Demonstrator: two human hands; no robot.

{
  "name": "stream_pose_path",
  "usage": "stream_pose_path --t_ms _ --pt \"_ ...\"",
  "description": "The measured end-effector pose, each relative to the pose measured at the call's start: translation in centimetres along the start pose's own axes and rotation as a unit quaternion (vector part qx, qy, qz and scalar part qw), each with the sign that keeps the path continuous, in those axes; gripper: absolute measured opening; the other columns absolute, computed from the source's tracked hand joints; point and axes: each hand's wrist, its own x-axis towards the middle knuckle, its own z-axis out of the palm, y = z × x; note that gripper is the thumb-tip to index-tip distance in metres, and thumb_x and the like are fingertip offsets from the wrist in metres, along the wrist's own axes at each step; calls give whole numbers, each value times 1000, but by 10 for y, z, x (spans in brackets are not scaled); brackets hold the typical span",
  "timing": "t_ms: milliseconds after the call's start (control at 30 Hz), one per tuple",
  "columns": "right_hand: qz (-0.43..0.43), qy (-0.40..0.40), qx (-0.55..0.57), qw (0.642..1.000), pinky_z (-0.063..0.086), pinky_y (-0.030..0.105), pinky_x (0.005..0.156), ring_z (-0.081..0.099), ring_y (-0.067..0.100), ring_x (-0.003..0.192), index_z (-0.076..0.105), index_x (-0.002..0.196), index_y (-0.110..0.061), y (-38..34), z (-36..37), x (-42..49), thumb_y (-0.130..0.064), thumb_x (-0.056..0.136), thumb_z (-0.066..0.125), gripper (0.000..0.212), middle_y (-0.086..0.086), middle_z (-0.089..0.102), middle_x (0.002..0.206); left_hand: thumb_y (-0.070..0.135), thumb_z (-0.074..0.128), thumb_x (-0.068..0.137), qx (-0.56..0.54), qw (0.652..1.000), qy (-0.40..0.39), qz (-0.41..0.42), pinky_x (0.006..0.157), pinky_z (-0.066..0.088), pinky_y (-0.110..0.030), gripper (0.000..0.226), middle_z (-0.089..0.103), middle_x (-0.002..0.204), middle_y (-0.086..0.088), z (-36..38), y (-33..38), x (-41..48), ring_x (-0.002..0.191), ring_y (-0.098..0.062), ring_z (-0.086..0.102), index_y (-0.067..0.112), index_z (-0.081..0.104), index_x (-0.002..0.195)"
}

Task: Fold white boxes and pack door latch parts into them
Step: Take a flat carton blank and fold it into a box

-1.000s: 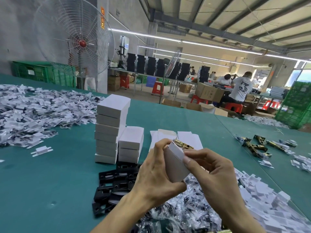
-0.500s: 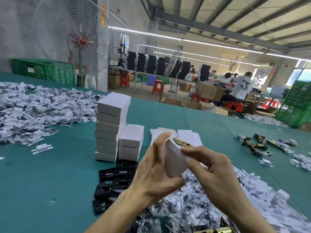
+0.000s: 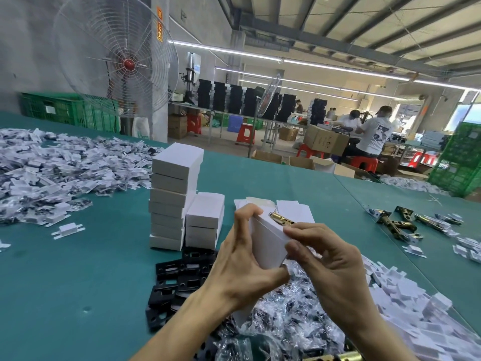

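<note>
Above the green table I hold a small white box (image 3: 265, 239) between both hands. My left hand (image 3: 243, 259) grips its left side, fingers curled over the top edge and thumb beneath. My right hand (image 3: 330, 267) pinches the box's right edge with thumb and forefinger. A brass latch part (image 3: 281, 219) sticks out of the box's open far end. Finished white boxes (image 3: 173, 194) stand stacked in two columns to the left. Flat white box blanks (image 3: 294, 208) lie behind my hands.
Black plastic plates (image 3: 177, 274) lie under my left wrist. Bagged small parts (image 3: 281, 324) pile below my hands, white card inserts (image 3: 406, 295) to the right. Brass latches (image 3: 400, 224) lie far right. A big heap of bagged parts (image 3: 52, 168) covers the left. People work at far tables.
The box has tilted a little and risen slightly toward me. My right fingers have slid along its right edge; my left fingers have spread over the top.
</note>
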Motion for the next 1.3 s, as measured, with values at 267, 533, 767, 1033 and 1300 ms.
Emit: stream_pose_path --t_ms 267,533,767,1033,1300 --pt "49 -15 13 999 60 32 73 73 21 92 73 107 -40 4 10 -13 -26 80 73 30 1 72 109 47 74 69 48 997 28 46 55 47 -16 57 51 105 16 -3 6 0 84 -3 57 44 36 111" --pt "41 0 -54 998 61 32 63 74 12 82 72 104 -41 4 15 -8 -12 88 72 34 -8 76 95 37 84 67 30 999 -20 -4 71 55 -21 72 47 118 16 -6 3 -1 100 -9 58 53 31 112" --pt "-19 128 -100 987 59 24 79 63 12 109 50 127 -40 8 -2 -4 -11 80 74 61 -4 59 118 80 67 57 -154 957 37 -243 78 58 -27 80 55 124 1 -15 24 12 104 -12 64 40 38 120" --pt "-79 -84 -187 976 49 10 81 50 2 116 60 119 -37 9 15 -14 -4 77 80 57 -9 50 118 67 64 76 -555 724 -136 -388 67 60 -45 78 70 103 -19 -29 27 17 85 -32 70 9 63 127" --pt "-132 -94 -316 935 55 38 89 58 12 114 57 125 -32 2 5 -8 -14 75 85 60 -10 51 134 51 63 82 -532 753 -179 -343 68 60 -42 44 73 95 -11 -26 28 14 83 -26 73 16 79 104"
